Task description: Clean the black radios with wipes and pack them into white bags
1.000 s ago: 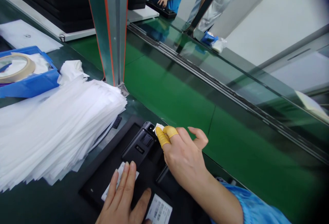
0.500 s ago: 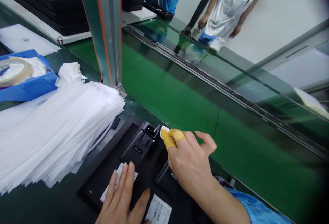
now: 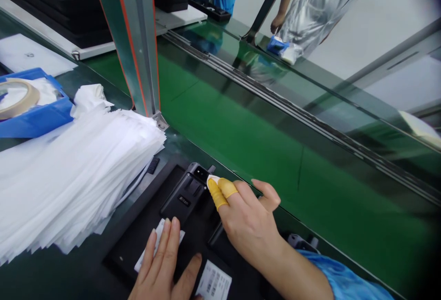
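Note:
A black handheld device (image 3: 188, 192) lies in a black foam tray (image 3: 144, 231) at the near edge of the bench. My right hand (image 3: 246, 219), with yellow finger cots on thumb and forefinger, pinches a small white wipe (image 3: 211, 179) against the device's top end. My left hand (image 3: 165, 265) lies flat with fingers stretched on the tray, pressing a white label (image 3: 156, 240). A second label (image 3: 213, 284) with a barcode sits just right of it. A second black device (image 3: 223, 240) is partly hidden under my right hand.
A thick stack of white foam bags (image 3: 72, 176) lies to the left. Behind it is a blue bin (image 3: 34, 116) holding a tape roll (image 3: 15, 95). A metal post (image 3: 132, 42) stands at the green conveyor belt (image 3: 262, 134). Other people stand beyond the belt.
My right hand moved the wipe slightly right off the device's end, then back left onto it. My left hand stayed put. The people beyond the belt shifted.

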Demonstrator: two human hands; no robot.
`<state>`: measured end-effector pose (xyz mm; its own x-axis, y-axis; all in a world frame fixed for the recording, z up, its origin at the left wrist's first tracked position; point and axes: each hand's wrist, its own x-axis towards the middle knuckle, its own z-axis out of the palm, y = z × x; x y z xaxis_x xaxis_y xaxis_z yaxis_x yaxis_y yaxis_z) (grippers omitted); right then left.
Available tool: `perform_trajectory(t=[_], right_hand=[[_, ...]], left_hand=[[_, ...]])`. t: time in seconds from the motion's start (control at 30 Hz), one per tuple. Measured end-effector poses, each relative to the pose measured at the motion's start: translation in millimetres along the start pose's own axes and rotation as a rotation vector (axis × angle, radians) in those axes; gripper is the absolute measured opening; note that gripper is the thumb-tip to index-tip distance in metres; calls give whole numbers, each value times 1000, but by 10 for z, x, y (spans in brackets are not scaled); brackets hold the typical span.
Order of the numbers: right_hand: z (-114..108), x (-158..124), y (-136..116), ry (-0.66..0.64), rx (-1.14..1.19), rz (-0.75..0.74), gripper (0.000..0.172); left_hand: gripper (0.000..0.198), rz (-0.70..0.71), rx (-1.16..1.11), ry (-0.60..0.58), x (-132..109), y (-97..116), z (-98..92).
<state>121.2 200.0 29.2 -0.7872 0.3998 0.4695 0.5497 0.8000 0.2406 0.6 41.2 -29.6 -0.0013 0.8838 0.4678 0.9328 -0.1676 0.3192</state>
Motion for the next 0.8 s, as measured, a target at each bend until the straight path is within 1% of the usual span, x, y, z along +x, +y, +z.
perform_trajectory(t=[0.17, 0.27, 0.3, 0.37, 0.43, 0.5, 0.57, 0.63, 0.7, 0.73, 0.77, 0.8], right_hand=[[5, -9, 81, 12, -35, 61, 33], [24, 72, 92, 43, -32, 85, 30], [33, 107, 83, 48, -22, 81, 29], [45, 165, 49, 46, 1, 62, 28], [41, 185, 2, 29, 15, 48, 29], [9, 146, -41, 11, 25, 45, 31], [-52, 38, -58, -17, 41, 67, 32], [-136, -136, -39, -42, 55, 114, 31], [-240, -370, -2, -16, 52, 174, 29], [-298, -509, 10, 34, 44, 208, 28], [-358, -662, 9, 57, 36, 233, 27], [-419, -829, -11, 54, 32, 258, 26]], left_hand=[[26, 1, -14, 18, 23, -1, -12], [26, 17, 4, -53, 32, -21, -58], [27, 26, 16, -84, 33, -29, -71], [29, 29, 28, -108, 31, -41, -82], [28, 26, 25, -85, 24, -43, -67], [27, 31, 27, -51, 14, -38, -35], [27, 33, 23, -14, 2, -33, -5], [27, 20, 10, 4, -5, -30, 3], [27, 15, 4, -1, 2, -28, -21], [28, 17, 7, -5, 11, -28, -44], [28, 20, 13, -9, 23, -26, -72], [28, 28, 25, -21, 36, -25, -104]])
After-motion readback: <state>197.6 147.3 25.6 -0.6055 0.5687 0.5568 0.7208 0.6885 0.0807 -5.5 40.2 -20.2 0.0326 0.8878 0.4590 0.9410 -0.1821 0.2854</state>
